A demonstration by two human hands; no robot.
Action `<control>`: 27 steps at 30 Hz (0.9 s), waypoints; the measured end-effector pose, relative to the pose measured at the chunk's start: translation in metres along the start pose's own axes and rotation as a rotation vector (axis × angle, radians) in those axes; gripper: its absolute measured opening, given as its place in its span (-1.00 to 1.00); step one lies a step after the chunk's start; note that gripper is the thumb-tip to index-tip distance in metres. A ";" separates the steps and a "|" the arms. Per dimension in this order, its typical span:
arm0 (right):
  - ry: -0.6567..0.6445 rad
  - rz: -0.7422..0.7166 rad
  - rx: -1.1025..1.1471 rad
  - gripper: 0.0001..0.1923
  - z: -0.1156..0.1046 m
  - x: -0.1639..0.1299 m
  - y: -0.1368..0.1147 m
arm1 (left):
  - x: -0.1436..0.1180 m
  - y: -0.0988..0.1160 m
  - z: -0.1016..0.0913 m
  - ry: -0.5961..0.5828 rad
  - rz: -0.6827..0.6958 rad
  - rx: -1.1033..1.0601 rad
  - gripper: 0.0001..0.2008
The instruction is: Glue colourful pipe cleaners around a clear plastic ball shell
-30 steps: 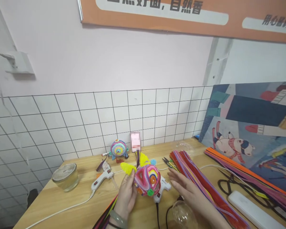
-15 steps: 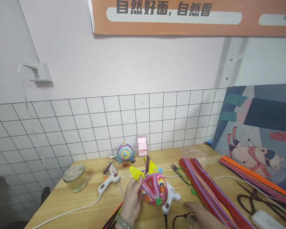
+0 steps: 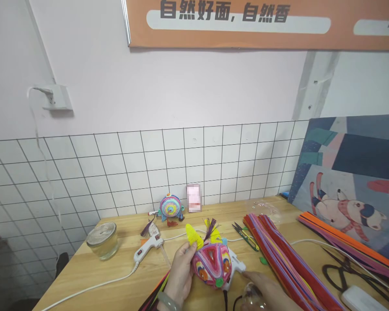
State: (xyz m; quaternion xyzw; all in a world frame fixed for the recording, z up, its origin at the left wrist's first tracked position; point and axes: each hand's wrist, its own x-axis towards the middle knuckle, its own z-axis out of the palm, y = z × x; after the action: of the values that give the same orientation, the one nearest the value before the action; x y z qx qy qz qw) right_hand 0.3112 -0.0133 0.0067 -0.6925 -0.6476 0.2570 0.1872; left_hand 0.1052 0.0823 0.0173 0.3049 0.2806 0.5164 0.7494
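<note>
My left hand [image 3: 180, 272] grips a round, multicoloured fish-shaped craft [image 3: 212, 264] by its left edge, near a yellow fuzzy ear-like piece [image 3: 193, 236]. Orange button-like eyes, a green dot and a purple tassel [image 3: 210, 229] show on it. Behind its right side lies a white glue gun [image 3: 236, 264], partly hidden. My right hand [image 3: 267, 288] is low on the table, a fingertip close to that glue gun's end. A clear rounded plastic thing [image 3: 253, 296] sits in its curled fingers; its kind is unclear.
Another white glue gun [image 3: 147, 248] and a glass jar [image 3: 102, 241] are at left. A similar round craft [image 3: 170, 207] stands by the wall. Snips [image 3: 246, 236], pipe-cleaner bundles [image 3: 285, 259], black scissors [image 3: 340, 272] and a white box [image 3: 359, 299] are at right.
The craft has moved slightly right and down in my left hand and turned a little. My right hand has shifted left toward the nearer glue gun, and the clear thing moved with it.
</note>
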 end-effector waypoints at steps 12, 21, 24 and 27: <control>0.208 -0.081 0.254 -0.38 0.011 0.017 0.004 | -0.001 -0.003 -0.002 -0.065 -0.026 0.063 -0.82; 0.197 -0.141 0.320 -0.48 0.014 0.017 -0.006 | -0.001 -0.002 -0.002 -0.046 -0.016 0.068 -0.80; 0.201 -0.141 0.294 -0.48 0.013 0.018 -0.004 | -0.001 -0.001 -0.001 -0.040 -0.016 0.059 -0.80; 0.207 -0.143 0.303 -0.50 0.010 0.018 -0.004 | -0.001 0.000 -0.002 -0.043 -0.020 0.053 -0.79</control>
State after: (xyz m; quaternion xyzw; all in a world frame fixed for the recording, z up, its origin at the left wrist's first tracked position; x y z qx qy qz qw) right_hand 0.3025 0.0040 -0.0005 -0.6313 -0.6265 0.2650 0.3726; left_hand 0.1038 0.0821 0.0164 0.3329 0.2807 0.4947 0.7521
